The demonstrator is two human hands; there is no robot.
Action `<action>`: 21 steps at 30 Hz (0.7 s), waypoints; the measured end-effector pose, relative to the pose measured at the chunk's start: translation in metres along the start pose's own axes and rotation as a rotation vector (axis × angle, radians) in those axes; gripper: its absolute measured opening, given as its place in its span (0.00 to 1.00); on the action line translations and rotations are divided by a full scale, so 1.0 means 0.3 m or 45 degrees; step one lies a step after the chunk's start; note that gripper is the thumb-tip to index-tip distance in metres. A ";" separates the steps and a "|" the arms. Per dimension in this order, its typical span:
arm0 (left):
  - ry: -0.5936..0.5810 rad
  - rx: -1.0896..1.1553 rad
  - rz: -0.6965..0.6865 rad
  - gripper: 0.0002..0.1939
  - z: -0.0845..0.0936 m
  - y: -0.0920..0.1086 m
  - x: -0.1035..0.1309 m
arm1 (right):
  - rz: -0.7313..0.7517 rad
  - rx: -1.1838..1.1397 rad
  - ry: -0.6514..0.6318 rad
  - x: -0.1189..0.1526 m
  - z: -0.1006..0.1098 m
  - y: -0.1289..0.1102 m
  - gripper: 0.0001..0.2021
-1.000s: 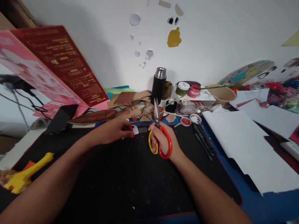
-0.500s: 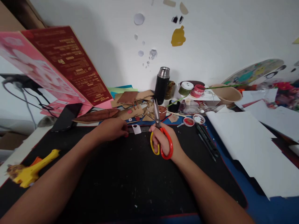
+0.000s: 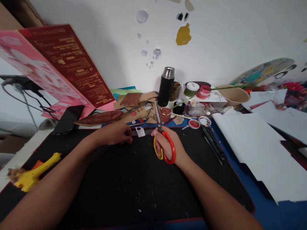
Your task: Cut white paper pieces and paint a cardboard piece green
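Note:
My right hand (image 3: 171, 145) is wrapped round the handles of a pair of scissors (image 3: 158, 116), one loop red and the other yellow. The closed-looking blades point up and slightly left, away from me. At the far edge of the black mat, my left hand (image 3: 117, 132) pinches a small red piece (image 3: 130, 140) between its fingertips; its exact shape is too small to tell. Between the hands lies a white paper scrap (image 3: 140, 132) with a hole, on a flat ruler-like strip (image 3: 148, 132) that is partly hidden.
Behind the hands are cardboard scraps (image 3: 137, 115), a black flask (image 3: 165, 88) and paint jars (image 3: 192, 89). Dark green cutters (image 3: 213, 142) and white paper (image 3: 249, 150) lie right. A yellow toy-like thing (image 3: 35, 172) and a phone (image 3: 68, 120) lie left.
The scissors have tilted a little to the left in my right hand. My left hand has shifted slightly, and the red piece shows a bit lower, still at its fingertips.

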State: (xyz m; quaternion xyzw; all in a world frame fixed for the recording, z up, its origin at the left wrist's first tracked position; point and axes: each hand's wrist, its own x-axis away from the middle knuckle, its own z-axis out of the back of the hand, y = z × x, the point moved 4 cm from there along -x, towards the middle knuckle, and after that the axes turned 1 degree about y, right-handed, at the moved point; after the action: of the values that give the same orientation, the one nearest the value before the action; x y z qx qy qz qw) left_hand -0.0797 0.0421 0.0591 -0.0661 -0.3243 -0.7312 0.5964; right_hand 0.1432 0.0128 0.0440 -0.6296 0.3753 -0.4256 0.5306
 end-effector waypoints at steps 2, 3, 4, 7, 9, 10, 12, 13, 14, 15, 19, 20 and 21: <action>0.058 -0.020 -0.009 0.08 0.000 0.002 -0.004 | 0.003 -0.002 -0.009 0.001 -0.001 0.002 0.17; 0.097 -0.046 -0.006 0.07 0.002 0.000 -0.006 | 0.006 -0.004 -0.016 0.001 -0.001 0.004 0.16; 0.135 -0.076 -0.002 0.07 0.004 -0.003 -0.009 | 0.009 -0.007 -0.020 0.001 -0.001 0.006 0.16; 0.171 -0.128 0.012 0.08 0.009 -0.015 -0.013 | 0.010 -0.008 -0.021 0.001 -0.002 0.010 0.16; 0.187 -0.109 -0.010 0.11 0.015 -0.018 -0.013 | 0.004 -0.011 -0.019 0.001 -0.003 0.010 0.16; 0.231 -0.095 -0.032 0.13 0.022 -0.016 -0.012 | 0.008 -0.010 -0.017 0.001 -0.004 0.009 0.17; 0.404 -0.072 -0.071 0.15 0.038 -0.008 -0.008 | 0.021 -0.011 -0.010 0.002 -0.004 0.006 0.17; 0.509 -0.069 -0.092 0.16 0.043 -0.001 -0.006 | 0.029 -0.009 -0.004 0.002 -0.004 0.004 0.17; 0.600 -0.079 -0.131 0.17 0.044 0.008 -0.004 | 0.033 -0.006 0.000 0.002 -0.004 0.003 0.17; 0.664 -0.099 -0.188 0.18 0.038 0.019 -0.004 | 0.033 -0.002 0.003 0.003 -0.003 0.003 0.17; 0.694 -0.273 -0.453 0.24 -0.017 0.062 -0.019 | 0.028 0.020 -0.004 0.002 -0.003 0.006 0.16; 0.674 -0.318 -0.470 0.24 -0.030 0.065 -0.026 | 0.028 0.023 -0.004 0.002 -0.004 0.007 0.16; 0.656 -0.355 -0.469 0.23 -0.039 0.065 -0.033 | 0.028 0.024 -0.004 0.002 -0.004 0.008 0.16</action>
State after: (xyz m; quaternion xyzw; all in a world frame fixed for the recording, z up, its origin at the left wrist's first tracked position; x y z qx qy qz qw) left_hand -0.0555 0.0424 0.0528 0.0996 -0.0665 -0.8566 0.5019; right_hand 0.1421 0.0114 0.0419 -0.6212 0.3773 -0.4223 0.5418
